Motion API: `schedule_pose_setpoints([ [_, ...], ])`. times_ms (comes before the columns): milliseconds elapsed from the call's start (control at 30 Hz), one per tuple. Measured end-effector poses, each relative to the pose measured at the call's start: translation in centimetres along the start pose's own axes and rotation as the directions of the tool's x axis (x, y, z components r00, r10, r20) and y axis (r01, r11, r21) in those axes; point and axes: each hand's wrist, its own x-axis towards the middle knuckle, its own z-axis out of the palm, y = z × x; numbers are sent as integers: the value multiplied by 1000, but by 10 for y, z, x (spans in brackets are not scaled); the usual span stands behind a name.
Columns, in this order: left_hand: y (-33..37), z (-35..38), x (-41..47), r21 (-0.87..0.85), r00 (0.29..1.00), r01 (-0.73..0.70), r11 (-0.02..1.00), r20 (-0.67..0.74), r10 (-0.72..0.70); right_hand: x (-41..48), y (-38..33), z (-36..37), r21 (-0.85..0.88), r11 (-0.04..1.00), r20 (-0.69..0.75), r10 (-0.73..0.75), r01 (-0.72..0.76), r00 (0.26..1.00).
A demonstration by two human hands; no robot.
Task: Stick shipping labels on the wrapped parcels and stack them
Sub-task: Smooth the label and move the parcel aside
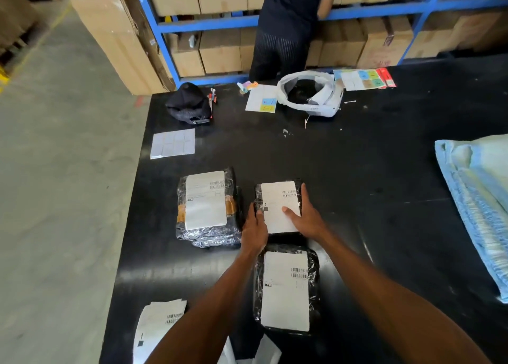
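Note:
Three black film-wrapped parcels with white barcode labels lie on the black table (371, 177). My hands hold the middle parcel (277, 199) by its two sides. My left hand (254, 230) grips its left edge. My right hand (306, 219) has its thumb on the label and its fingers along the right edge. To the left sits a stack of labelled parcels (206, 201), the top one showing orange tape. A third labelled parcel (286, 291) lies nearer to me, between my forearms. Loose shipping labels (156, 326) lie at the table's near left corner.
A peeled sticker sheet (173, 143), a black cap (189, 103), a white headset (312, 96) and papers with coloured stickers (262, 100) lie at the far side. Folded blue cloth (478, 199) fills the right edge. A person (286, 25) stands at blue shelving (209, 23) with cartons.

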Motion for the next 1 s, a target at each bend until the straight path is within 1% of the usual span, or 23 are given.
schedule_pose_setpoints([
  [133,-12,6,20,11,997,64,998,32,-64,18,11,10,3,1000,34,11,-11,999],
  [233,-21,8,26,28,993,102,994,56,-103,32,34,21,-12,1000,65,19,-19,998],
  [300,-27,9,29,23,992,98,995,77,-100,43,52,29,-24,1000,74,13,-11,997],
  [367,-27,9,30,8,990,91,996,104,-91,47,60,33,-24,1000,55,-2,3,998],
  [467,-24,6,32,21,987,89,996,129,-91,53,62,34,-25,1000,47,-9,10,999],
  [567,-19,5,33,55,986,78,995,145,-86,58,58,32,-52,999,69,-3,6,998],
  [733,-18,5,34,136,981,61,989,172,-84,67,62,29,-66,998,97,10,-4,995],
  [833,-20,2,37,179,980,42,983,183,-75,65,51,26,-77,997,108,34,-25,994],
  [900,-24,3,40,179,982,22,984,180,-55,56,36,21,-99,994,93,55,-46,994],
  [1000,-20,2,39,161,978,40,986,197,-71,48,27,15,-138,988,80,75,-63,994],
])
